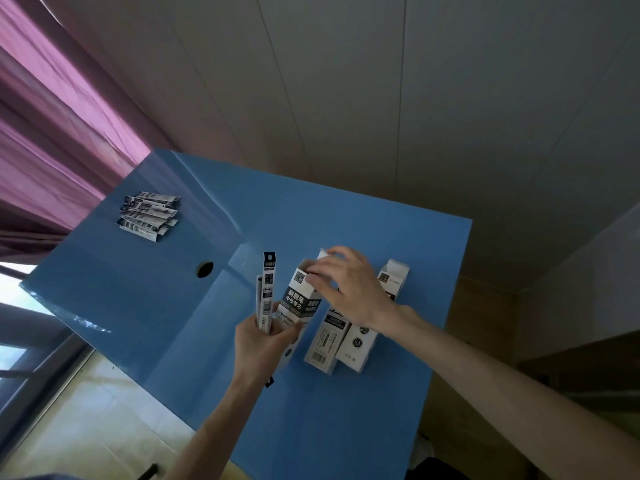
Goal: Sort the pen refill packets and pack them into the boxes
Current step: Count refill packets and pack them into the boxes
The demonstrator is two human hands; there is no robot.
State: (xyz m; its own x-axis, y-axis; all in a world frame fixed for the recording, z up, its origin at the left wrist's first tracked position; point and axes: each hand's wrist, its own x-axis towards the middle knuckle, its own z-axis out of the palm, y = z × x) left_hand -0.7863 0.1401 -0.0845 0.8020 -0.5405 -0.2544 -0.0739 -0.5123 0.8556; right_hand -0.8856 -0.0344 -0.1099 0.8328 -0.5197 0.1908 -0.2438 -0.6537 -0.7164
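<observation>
Blue table (pixel 311 427) work is midway: left hand (pixel 258 344) grips refill packets (pixel 266 292), right hand (pixel 346 285) pinches the open box's flap (pixel 323 255), a packet pile (pixel 149 216) waits upper left.

I see a smooth, slightly glossy blue table (pixel 311 216), matt printed cardboard boxes (pixel 299 299), shiny plastic-looking refill packets (pixel 149 214), and a soft purple cloth curtain (pixel 52 133)

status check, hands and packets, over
Left hand grips refill packets and box. Right hand at box's open flap. Packet pile waits far left on table. Nothing blocking.
</observation>
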